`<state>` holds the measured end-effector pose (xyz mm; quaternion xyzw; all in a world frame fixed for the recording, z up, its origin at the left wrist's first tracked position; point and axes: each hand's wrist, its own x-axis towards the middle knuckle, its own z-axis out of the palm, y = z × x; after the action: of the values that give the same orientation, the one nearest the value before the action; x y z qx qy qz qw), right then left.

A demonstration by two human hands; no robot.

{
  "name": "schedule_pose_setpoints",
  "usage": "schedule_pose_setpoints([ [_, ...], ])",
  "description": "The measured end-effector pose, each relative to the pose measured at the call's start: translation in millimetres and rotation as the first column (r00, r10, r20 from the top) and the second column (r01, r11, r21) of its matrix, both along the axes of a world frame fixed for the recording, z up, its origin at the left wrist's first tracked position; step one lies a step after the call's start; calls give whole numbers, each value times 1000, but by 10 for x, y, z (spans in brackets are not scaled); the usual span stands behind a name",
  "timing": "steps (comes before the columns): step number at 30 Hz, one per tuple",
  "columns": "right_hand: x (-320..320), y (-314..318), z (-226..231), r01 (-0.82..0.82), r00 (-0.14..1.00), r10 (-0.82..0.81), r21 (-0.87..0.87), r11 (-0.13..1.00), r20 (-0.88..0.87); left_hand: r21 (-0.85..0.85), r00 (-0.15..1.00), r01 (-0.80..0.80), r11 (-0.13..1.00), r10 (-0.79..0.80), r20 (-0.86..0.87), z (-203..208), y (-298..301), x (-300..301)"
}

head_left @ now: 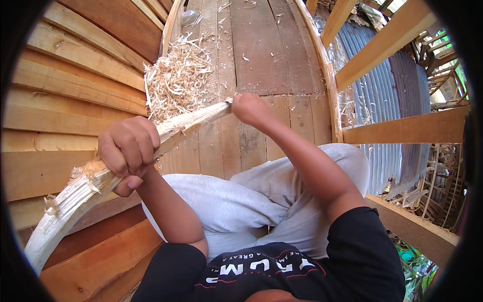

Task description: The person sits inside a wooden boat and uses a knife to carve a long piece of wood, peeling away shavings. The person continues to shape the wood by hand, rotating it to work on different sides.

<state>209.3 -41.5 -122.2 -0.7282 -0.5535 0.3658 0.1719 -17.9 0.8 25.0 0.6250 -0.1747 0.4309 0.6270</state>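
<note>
A long, pale, peeled wooden pole point(188, 123) slants from the lower left up to the middle of the view. Its surface is rough, with curls of shaved wood clinging to it. My left hand point(130, 151) wraps around the pole, thumb underneath. At the pole's far end, my right hand point(251, 109) is closed in a fist. A small dark edge shows between that fist and the wood, but the rest of what it grips is hidden.
A heap of wood shavings point(178, 78) lies on the plank floor point(261, 50) by the left board wall point(75, 95). A clear round container point(189, 18) stands beyond it. Wooden rails point(402, 128) and corrugated metal sheets point(375, 90) are on the right. My crossed legs point(226, 201) are below the pole.
</note>
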Motion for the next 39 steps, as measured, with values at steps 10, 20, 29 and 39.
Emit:
schedule_pose_setpoints([
  [10, 127, 11, -145, 47, 998, -52, -125, 991, -35, -55, 997, -65, 996, 67, 33, -38, 10, -60],
  [20, 321, -16, -458, -44, 980, 60, -92, 995, 187, -3, 1000, -16, 1000, 16, 0, 6, -4, 14],
  [29, -22, 54, -11, 72, 982, -76, -33, 997, -173, -111, 973, -216, 970, 223, 62, -80, -45, -24],
  [39, -6, 24, -404, 104, 994, -104, 20, 994, 21, -206, 930, -355, 912, 367, 22, -50, -125, 52],
])
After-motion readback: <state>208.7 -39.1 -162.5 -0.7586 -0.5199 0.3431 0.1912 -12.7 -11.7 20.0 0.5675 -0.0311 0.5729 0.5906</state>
